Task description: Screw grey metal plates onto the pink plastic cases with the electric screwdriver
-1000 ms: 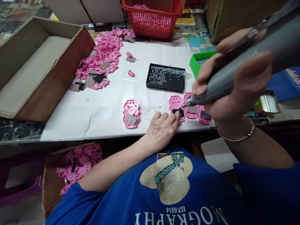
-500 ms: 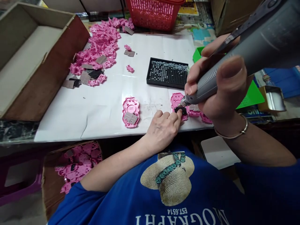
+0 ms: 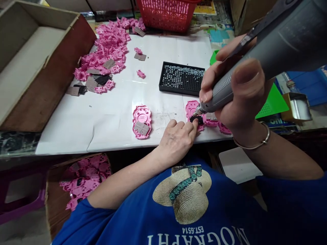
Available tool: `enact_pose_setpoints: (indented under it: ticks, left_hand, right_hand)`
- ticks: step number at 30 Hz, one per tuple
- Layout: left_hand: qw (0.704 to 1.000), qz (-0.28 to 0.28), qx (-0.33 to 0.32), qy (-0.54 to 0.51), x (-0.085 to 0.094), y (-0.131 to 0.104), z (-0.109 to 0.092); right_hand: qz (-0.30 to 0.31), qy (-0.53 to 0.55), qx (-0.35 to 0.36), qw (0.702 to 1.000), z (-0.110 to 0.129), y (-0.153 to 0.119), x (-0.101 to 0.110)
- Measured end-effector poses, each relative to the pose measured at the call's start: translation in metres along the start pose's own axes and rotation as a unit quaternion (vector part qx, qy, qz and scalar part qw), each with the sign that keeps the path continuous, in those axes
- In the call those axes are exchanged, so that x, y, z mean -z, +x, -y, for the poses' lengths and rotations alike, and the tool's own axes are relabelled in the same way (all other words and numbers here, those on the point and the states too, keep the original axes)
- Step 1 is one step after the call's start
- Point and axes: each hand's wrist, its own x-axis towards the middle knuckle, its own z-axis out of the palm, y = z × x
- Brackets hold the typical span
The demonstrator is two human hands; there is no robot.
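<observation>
My right hand (image 3: 237,81) is wrapped round a grey electric screwdriver (image 3: 230,80), tilted with its tip down on a black plate (image 3: 196,120). That plate lies in a pink plastic shell (image 3: 191,107) near the table's front edge. With curled fingers, my left hand (image 3: 177,137) steadies the shell, a fingertip pressing at the black plate. More pink shells (image 3: 211,123) sit just right of it, partly hidden by my right hand. Further left, another pink shell (image 3: 142,114) lies flat with a grey plate (image 3: 142,128) in it.
A black perforated tray (image 3: 176,80) of small screws stands beyond my hands. Pink parts (image 3: 109,44) are heaped at the back left beside a large open box (image 3: 58,64). A red basket (image 3: 166,15) stands behind. Below the edge, a cardboard box (image 3: 52,200) holds pink pieces.
The view has shifted very slightly. Both hands keep their places, the screwdriver's tip still on the black plate.
</observation>
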Motion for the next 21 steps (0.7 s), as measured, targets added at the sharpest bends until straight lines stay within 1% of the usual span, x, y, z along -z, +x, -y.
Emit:
enact_pose_setpoints:
  ticks: [2, 5, 8, 10, 12, 15, 16, 17, 19, 21]
  left_hand:
    - [1.000, 0.009, 0.000, 0.001, 0.000, 0.001, 0.000]
    - [1.000, 0.000, 0.000, 0.005, 0.001, 0.002, -0.001]
    - [1.000, 0.010, 0.005, -0.004, 0.001, 0.002, 0.000]
    - [1.000, 0.022, 0.011, -0.013, 0.000, 0.002, 0.000]
    - [0.999, 0.029, 0.016, -0.017, -0.002, 0.002, 0.000]
    - [0.999, 0.036, 0.024, -0.019, -0.004, 0.004, -0.002]
    - [0.999, 0.039, 0.027, -0.020, -0.003, 0.005, -0.003]
    - [0.998, 0.043, 0.028, -0.022, -0.002, 0.005, -0.003]
    - [0.998, 0.045, 0.028, -0.023, 0.005, 0.003, -0.002]
    - [0.999, 0.019, 0.021, -0.024, 0.016, -0.006, 0.005]
  right_hand:
    - [0.010, 0.010, 0.005, 1.000, -0.001, 0.000, 0.000]
    - [0.035, 0.009, 0.035, 0.999, -0.002, 0.000, -0.001]
    - [0.077, -0.022, 0.079, 0.994, -0.006, -0.001, -0.002]
    - [0.082, -0.043, 0.089, 0.992, -0.008, -0.002, -0.002]
    - [0.068, -0.038, 0.067, 0.995, -0.009, -0.002, -0.001]
    - [0.047, 0.011, 0.015, 0.999, -0.005, 0.002, 0.001]
    - [0.034, 0.021, 0.012, 0.999, -0.002, 0.004, 0.002]
    - [0.020, 0.026, 0.021, 0.999, 0.001, 0.007, 0.004]
    - [-0.005, 0.031, 0.063, 0.998, 0.008, 0.013, 0.008]
    - [-0.021, 0.039, 0.114, 0.992, 0.015, 0.017, 0.015]
